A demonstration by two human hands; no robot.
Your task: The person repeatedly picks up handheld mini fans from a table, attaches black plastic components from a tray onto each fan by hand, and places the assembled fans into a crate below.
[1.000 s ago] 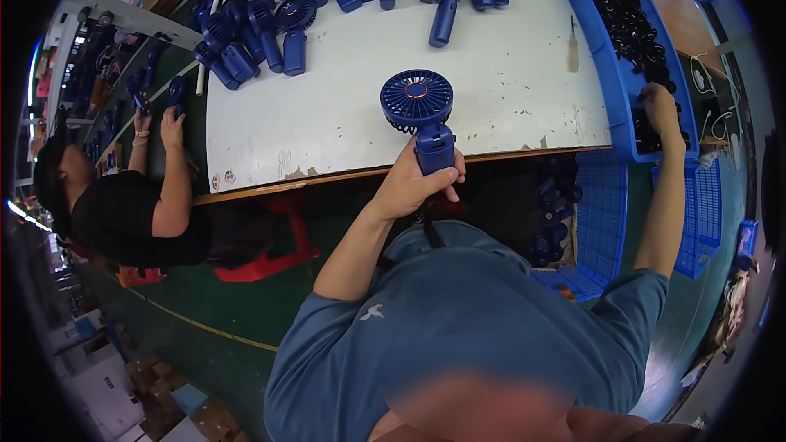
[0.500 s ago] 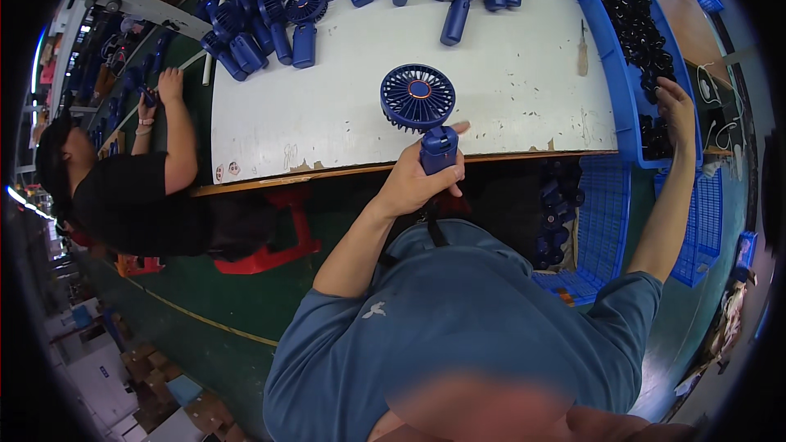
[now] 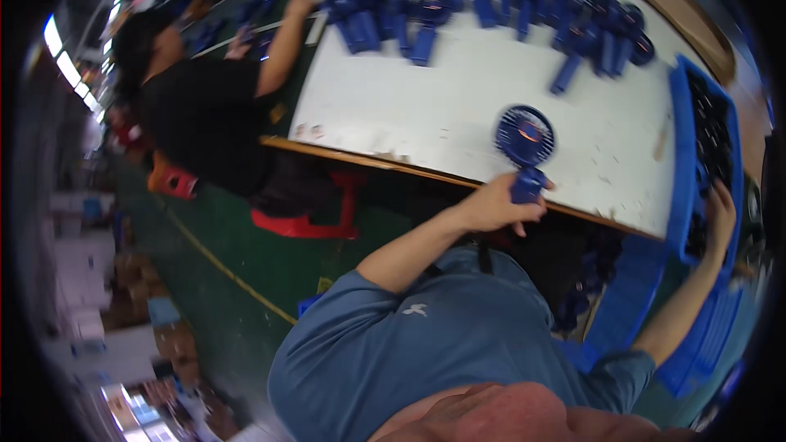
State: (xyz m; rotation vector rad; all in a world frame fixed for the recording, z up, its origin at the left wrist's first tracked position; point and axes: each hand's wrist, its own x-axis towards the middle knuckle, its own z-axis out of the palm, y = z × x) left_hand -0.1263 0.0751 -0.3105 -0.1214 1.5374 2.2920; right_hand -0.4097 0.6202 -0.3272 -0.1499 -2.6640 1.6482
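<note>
My left hand (image 3: 496, 205) is closed round the handle of a dark blue handheld fan (image 3: 525, 136). The fan's round grille faces up over the near edge of the white table (image 3: 393, 119). At the right, my right hand (image 3: 720, 217) reaches into a blue plastic bin (image 3: 681, 147) of small shiny black parts (image 3: 711, 127). Blur and the parts hide its fingertips, so whether it grips one does not show.
Many similar blue fans (image 3: 424, 29) lie along the table's far side. A thin tool (image 3: 661, 143) rests near the bin. Below the edge stands a blue crate (image 3: 626, 303). To the left sits a co-worker in black (image 3: 205, 106) on a red stool (image 3: 307, 225).
The whole view has swung, shifting the table and co-worker rightward in the picture. My left hand still holds the fan; my right hand remains at the bin, its fingers now lower among the parts.
</note>
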